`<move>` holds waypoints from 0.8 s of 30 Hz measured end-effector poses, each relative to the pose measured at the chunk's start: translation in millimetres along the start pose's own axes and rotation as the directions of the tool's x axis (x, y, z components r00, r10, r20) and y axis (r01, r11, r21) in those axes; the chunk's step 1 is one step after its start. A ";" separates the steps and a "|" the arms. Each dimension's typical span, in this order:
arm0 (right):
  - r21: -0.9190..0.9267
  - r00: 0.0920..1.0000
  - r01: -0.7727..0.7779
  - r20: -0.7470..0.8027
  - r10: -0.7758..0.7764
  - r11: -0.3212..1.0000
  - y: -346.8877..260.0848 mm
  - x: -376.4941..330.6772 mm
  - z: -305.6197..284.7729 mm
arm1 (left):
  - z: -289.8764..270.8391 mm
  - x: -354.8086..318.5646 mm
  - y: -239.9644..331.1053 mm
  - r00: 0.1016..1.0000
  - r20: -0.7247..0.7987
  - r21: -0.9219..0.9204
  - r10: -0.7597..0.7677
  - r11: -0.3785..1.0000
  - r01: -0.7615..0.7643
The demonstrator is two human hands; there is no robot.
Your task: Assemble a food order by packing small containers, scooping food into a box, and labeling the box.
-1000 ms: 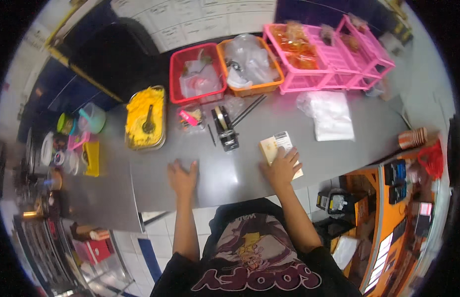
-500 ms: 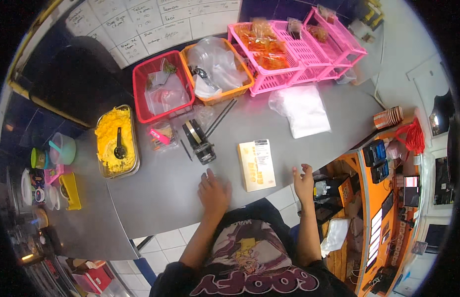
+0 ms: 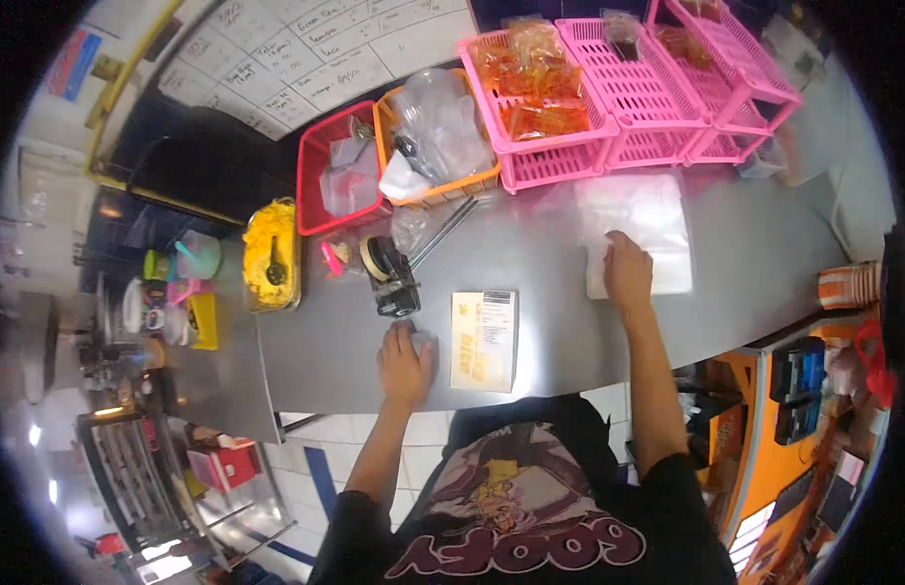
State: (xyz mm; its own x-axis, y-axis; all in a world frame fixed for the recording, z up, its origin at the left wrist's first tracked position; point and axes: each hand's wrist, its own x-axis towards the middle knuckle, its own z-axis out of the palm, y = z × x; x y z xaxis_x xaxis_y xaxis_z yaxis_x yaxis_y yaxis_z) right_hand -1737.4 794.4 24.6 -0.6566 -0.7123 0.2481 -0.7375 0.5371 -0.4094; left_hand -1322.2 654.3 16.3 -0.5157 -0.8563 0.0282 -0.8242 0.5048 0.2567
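My left hand (image 3: 404,365) lies palm down on the metal counter with its fingers stretched out, just short of a black tape dispenser (image 3: 392,278). A small boxed package (image 3: 482,341), pale yellow with a white printed label on top, stands between my hands. To its right my right hand (image 3: 629,276) reaches over a stack of clear plastic bags (image 3: 670,229). Its fingers are bent and apart, touching the upper sheets, and no bag is lifted.
At the back stand a red basket (image 3: 303,195), an orange basket (image 3: 452,182) with plastic packs and pink racks (image 3: 657,93) holding bagged food. A tray of yellow spread (image 3: 269,239) is left, stacked paper cups (image 3: 850,287) right. Chopsticks (image 3: 442,232) lie behind the dispenser.
My right hand has moved from beside the counter's front edge forward onto the plastic bags. My left hand stays near the tape dispenser. The whole view has shifted and turned.
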 end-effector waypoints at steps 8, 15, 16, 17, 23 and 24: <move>-0.126 0.953 0.290 0.134 -0.273 0.949 26.4 39.6 -11.2 | -25.4 -43.3 60.4 0.960 -0.241 -0.162 -0.142 0.981 0.104; -0.178 0.868 0.330 0.444 -0.224 0.927 11.1 46.1 -3.7 | -4.4 -54.5 141.7 0.994 -0.045 -0.067 0.102 0.992 -0.105; -0.235 0.872 0.303 0.459 -0.169 0.924 15.9 48.9 -1.2 | -1.0 -53.9 143.5 0.994 -0.045 -0.077 0.100 0.992 -0.103; -0.292 0.875 0.277 0.471 -0.115 0.915 19.6 52.6 0.1 | 2.4 -52.3 144.2 0.996 -0.064 -0.054 0.064 0.996 -0.067; -0.299 0.843 0.315 0.523 -0.121 0.901 10.7 76.4 -1.7 | 4.3 -49.6 148.7 0.998 -0.019 -0.099 -0.057 0.994 0.055; -0.303 0.839 0.330 0.529 -0.130 0.894 6.2 79.6 -7.9 | 3.4 -49.6 149.7 0.998 -0.033 -0.102 -0.057 0.993 0.054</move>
State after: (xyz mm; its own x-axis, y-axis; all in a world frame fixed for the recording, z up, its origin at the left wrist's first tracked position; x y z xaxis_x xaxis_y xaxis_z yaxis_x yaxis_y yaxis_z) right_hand -1795.5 744.6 48.7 -0.3708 -0.9064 -0.2025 -0.9239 0.3822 -0.0187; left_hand -1420.8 772.7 50.0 -0.4596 -0.8870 0.0451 -0.8225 0.4442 0.3552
